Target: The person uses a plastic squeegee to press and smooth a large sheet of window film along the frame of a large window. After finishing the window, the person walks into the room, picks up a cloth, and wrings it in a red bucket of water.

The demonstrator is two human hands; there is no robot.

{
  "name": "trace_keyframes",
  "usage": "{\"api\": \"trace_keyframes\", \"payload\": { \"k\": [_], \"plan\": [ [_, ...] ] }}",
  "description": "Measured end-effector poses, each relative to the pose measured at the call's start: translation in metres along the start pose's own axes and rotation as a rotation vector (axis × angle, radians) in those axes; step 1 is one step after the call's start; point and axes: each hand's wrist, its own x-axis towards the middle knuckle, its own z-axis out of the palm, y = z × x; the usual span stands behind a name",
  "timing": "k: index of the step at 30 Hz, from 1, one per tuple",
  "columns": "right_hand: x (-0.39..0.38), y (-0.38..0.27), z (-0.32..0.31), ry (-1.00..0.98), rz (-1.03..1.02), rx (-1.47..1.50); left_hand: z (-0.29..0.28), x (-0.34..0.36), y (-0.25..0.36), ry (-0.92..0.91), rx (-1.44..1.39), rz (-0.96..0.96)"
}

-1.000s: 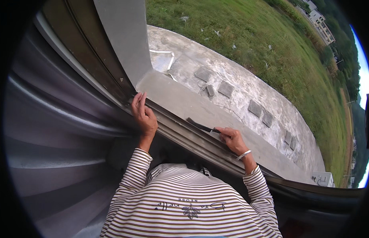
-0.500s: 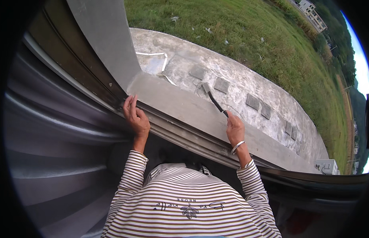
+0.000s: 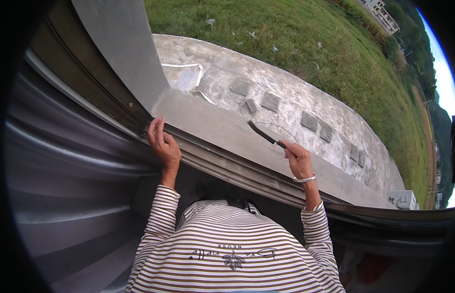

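My right hand (image 3: 299, 160), with a silver bangle at the wrist, grips the handle of a slim black brush (image 3: 261, 133). The brush is held above the grey window sill (image 3: 213, 122), its free end pointing up and left, apart from the track. At the left corner of the window, my left hand (image 3: 165, 146) rests its fingertips by the metal window track (image 3: 227, 163). Its fingers are loosely bent and slightly apart, and nothing shows in them. The fingertips' exact contact with the frame is hard to make out.
A brown window frame (image 3: 95, 58) rises at the left, beside a dark grey curtain (image 3: 66, 161). Outside lies a concrete strip (image 3: 227, 68) with several square slabs and a thin wire. Grass (image 3: 286, 29) stretches beyond it. A white box (image 3: 403, 199) stands at the far right.
My right hand has shifted a little right and down and turned, so the brush now slants more toward the left. The left hand stays at the frame corner. The view has shifted slightly.
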Motion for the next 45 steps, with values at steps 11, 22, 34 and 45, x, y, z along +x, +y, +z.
{"api": "trace_keyframes", "payload": {
  "k": [11, 22, 34, 45],
  "plan": [
    [-0.029, 0.035, -0.013, 0.162, 0.013, -0.143, 0.001, 0.001, -0.001, 0.013, -0.028, 0.011],
    [-0.019, 0.016, 0.019, 0.347, 0.074, -0.187, -0.006, 0.005, 0.021, -0.079, -0.034, -0.005],
    [-0.040, -0.067, 0.082, 0.377, -0.117, 0.068, 0.071, -0.045, 0.177, -1.253, -0.878, -0.547],
    [-0.128, -0.013, 0.039, 0.539, -0.051, -0.062, 0.120, 0.084, 0.165, -1.946, -0.232, 0.215]
  ]
}}
